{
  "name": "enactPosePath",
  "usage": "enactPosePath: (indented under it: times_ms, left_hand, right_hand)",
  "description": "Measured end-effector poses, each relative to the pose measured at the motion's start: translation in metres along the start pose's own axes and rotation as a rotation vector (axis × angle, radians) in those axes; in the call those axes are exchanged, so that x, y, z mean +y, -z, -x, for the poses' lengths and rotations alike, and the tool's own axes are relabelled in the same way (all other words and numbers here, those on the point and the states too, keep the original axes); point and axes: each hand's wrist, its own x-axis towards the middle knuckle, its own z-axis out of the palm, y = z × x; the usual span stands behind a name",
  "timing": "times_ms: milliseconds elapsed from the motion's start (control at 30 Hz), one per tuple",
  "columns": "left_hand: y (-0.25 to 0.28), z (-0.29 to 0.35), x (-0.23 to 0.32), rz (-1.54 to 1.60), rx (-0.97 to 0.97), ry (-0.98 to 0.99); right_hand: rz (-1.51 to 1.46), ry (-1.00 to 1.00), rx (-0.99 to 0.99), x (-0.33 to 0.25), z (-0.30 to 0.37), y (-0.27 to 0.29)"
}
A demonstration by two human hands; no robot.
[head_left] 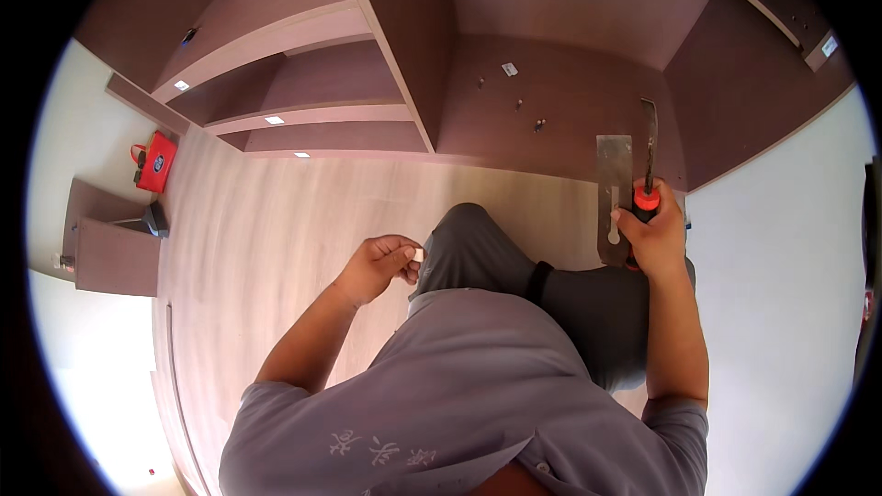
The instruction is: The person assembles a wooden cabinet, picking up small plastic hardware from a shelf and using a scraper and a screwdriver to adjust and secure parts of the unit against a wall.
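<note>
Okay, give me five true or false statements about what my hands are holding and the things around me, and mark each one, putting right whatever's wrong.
1. Your right hand holds a flat metal plate and a red-and-black tool. True.
2. The tool's metal tip is bent. True.
3. Your left hand is empty. False: its fingers pinch a small pale piece.
4. A red bag is on the left side of the view. True.
5. That bag is inside the brown cabinet. False: it is outside the cabinet, to its left.
</note>
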Motion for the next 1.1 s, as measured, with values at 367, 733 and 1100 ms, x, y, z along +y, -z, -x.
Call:
enactPosePath:
  times_ms: [367, 733, 1100]
  left_hand:
    - [-0.039, 0.018, 0.094, -0.17, -0.127, -1.045]
    - [-0.091, 0.079, 0.222, -0.424, -0.495, -1.718]
    - [-0.125, 0.097, 0.208, -0.53, -0.18, -1.53]
  right_hand:
    - [0.018, 0.011, 0.0, 0.013, -0.007, -0.006]
    - [-0.035, 0.018, 0.006, 0.01, -0.007, -0.013]
    - [0.024, 0.025, 0.021, 0.009, -0.007, -0.005]
